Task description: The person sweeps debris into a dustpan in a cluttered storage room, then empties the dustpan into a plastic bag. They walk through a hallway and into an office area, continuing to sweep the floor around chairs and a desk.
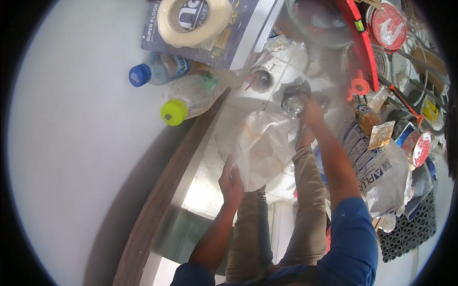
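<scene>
My left hand is closed on the edge of a white plastic sack, whose mouth gapes in front of my legs. Farther off and to the right, my right hand reaches down to the floor. Its fingers are closed around a piece of crumpled clear plastic. Just behind that lies a dark grey crumpled thing, whose kind I cannot make out. A small dirty tub with a thin red stick leaning in it stands a little left of there.
A wood-edged white ledge bears a blue-capped bottle, a green-capped bottle and a masking tape roll on a dark box. At right are a red spirit level, a printed sack, paint cans and a black rubber mat.
</scene>
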The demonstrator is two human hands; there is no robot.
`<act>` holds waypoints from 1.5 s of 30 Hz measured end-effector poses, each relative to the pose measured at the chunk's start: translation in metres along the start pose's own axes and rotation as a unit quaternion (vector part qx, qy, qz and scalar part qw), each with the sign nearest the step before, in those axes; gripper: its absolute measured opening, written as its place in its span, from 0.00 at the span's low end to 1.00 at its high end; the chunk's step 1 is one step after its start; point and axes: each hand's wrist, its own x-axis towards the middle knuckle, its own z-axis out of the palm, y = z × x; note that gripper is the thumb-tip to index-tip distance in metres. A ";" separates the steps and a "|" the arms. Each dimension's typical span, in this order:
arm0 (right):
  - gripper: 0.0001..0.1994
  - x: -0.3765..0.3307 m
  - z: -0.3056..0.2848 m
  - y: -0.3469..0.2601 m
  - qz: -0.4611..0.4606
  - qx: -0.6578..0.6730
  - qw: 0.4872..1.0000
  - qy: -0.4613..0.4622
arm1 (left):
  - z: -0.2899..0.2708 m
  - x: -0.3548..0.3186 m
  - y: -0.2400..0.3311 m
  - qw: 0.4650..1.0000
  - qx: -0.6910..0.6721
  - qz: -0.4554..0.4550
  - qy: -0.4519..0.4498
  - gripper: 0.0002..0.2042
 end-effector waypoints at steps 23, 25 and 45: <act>0.27 -0.143 0.065 -0.104 -0.203 0.448 0.870 -0.029 | 0.030 0.017 0.047 0.992 -0.114 -0.045 -0.013 0.28; 0.27 -0.142 0.097 -0.114 -0.094 0.317 0.924 -0.191 | 0.022 -0.001 0.052 0.987 -0.067 -0.115 -0.086 0.29; 0.29 -0.222 -0.062 -0.139 -0.047 0.176 0.983 0.034 | -0.094 -0.121 0.053 0.864 -0.451 -0.218 -0.056 0.35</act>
